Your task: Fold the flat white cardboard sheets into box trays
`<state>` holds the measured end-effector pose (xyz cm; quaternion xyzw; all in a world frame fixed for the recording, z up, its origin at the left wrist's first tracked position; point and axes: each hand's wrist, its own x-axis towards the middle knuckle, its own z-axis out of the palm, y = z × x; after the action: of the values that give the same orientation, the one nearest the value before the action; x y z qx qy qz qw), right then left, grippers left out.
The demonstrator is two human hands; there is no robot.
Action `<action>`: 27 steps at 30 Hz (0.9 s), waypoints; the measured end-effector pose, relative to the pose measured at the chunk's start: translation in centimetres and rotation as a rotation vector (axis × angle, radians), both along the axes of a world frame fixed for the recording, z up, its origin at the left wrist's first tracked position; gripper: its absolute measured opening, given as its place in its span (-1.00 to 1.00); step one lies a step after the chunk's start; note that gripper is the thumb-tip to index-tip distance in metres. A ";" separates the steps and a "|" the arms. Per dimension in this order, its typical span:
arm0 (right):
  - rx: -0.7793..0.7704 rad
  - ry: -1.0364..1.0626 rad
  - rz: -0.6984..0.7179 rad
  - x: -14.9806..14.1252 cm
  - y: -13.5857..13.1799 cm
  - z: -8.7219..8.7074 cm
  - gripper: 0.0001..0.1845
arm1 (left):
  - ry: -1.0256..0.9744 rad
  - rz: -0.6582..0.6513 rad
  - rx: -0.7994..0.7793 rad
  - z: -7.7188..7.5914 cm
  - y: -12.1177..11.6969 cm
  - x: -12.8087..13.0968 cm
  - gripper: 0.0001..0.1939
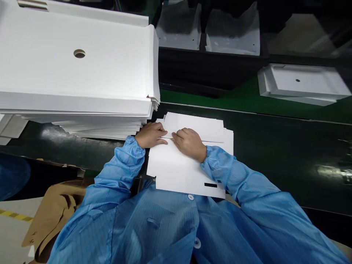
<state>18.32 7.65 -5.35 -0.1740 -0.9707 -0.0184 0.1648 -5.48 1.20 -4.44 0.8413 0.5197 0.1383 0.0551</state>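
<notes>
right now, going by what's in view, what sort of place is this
Probably a factory packing or assembly station: white card lies on a dark workbench beside a tall stack of similar white pieces, the person wears a blue smock, and striped yellow tape marks the floor.

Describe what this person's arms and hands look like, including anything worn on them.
Both sleeves are long, blue and slightly shiny, with faint fine lines in the cloth and gathered cuffs at the wrists. The left hand and the right hand are bare, without gloves. No watch or ring shows.
</notes>
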 end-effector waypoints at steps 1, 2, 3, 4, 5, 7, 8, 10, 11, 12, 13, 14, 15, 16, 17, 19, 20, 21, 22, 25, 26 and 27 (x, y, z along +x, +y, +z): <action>0.007 0.007 -0.001 0.0 0.0 0.0 -0.59 | -0.022 0.024 0.010 -0.2 0.0 0.0 -0.55; 0.014 0.015 -0.001 0.0 0.1 -0.1 -0.59 | -0.034 0.043 0.028 -0.3 0.0 0.1 -0.57; 0.022 0.024 -0.001 -0.1 0.1 -0.1 -0.59 | -0.037 0.055 0.054 -0.4 -0.1 0.2 -0.59; 0.030 0.032 0.000 -0.1 0.2 -0.1 -0.59 | -0.035 0.058 0.088 -0.4 -0.2 0.4 -0.63; 0.035 0.038 0.000 -0.1 0.2 -0.1 -0.59 | -0.028 0.050 0.125 -0.3 -0.3 0.5 -0.67; 0.039 0.045 -0.001 -0.2 0.3 -0.1 -0.60 | -0.003 0.016 0.205 -0.1 -0.5 0.8 -0.74; 0.038 0.045 -0.001 -0.2 0.4 -0.1 -0.59 | 0.016 -0.001 0.244 0.0 -0.5 0.9 -0.76; 0.027 0.043 -0.007 -0.3 0.4 0.0 -0.58 | 0.065 -0.023 0.307 0.2 -0.5 1.1 -0.78; 0.017 0.037 -0.013 -0.3 0.4 0.1 -0.58 | 0.088 -0.029 0.329 0.3 -0.5 1.1 -0.78; 0.004 0.028 -0.021 -0.3 0.4 0.2 -0.57 | 0.107 -0.032 0.346 0.3 -0.4 1.1 -0.79; -0.012 0.015 -0.032 -0.4 0.4 0.3 -0.56 | 0.119 -0.034 0.357 0.4 -0.3 1.1 -0.80; -0.029 0.000 -0.043 -0.4 0.4 0.5 -0.56 | 0.121 -0.036 0.365 0.4 -0.3 1.1 -0.81; -0.048 -0.018 -0.052 -0.4 0.3 0.7 -0.55 | 0.117 -0.039 0.372 0.5 -0.3 1.1 -0.82; -0.069 -0.034 -0.059 -0.4 0.4 1.0 -0.55 | 0.108 -0.043 0.382 0.6 -0.3 1.1 -0.82; -0.091 -0.049 -0.065 -0.3 0.4 1.3 -0.55 | 0.099 -0.049 0.396 0.6 -0.3 1.1 -0.83; -0.134 -0.077 -0.073 0.0 0.6 1.9 -0.54 | 0.095 -0.055 0.431 0.9 -0.3 1.2 -0.85; -0.155 -0.090 -0.076 0.2 0.7 2.3 -0.54 | 0.094 -0.049 0.447 1.0 -0.3 1.3 -0.85; -0.174 -0.102 -0.078 0.4 0.9 2.6 -0.55 | 0.088 -0.036 0.458 1.1 -0.4 1.4 -0.85; -0.192 -0.115 -0.081 0.6 1.0 2.9 -0.55 | 0.077 -0.020 0.462 1.2 -0.4 1.6 -0.85; -0.213 -0.146 -0.090 0.9 1.3 3.6 -0.56 | 0.027 0.014 0.460 1.4 -0.5 1.9 -0.86; -0.207 -0.150 -0.091 0.9 1.3 3.7 -0.55 | 0.016 0.017 0.468 1.5 -0.5 2.0 -0.87; -0.197 -0.151 -0.087 0.9 1.2 3.8 -0.54 | 0.012 0.020 0.481 1.5 -0.5 2.1 -0.87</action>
<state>19.20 8.89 -1.58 -0.2294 -0.9690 0.0568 0.0725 -3.41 0.67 -2.91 0.8259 0.4803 0.2535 -0.1514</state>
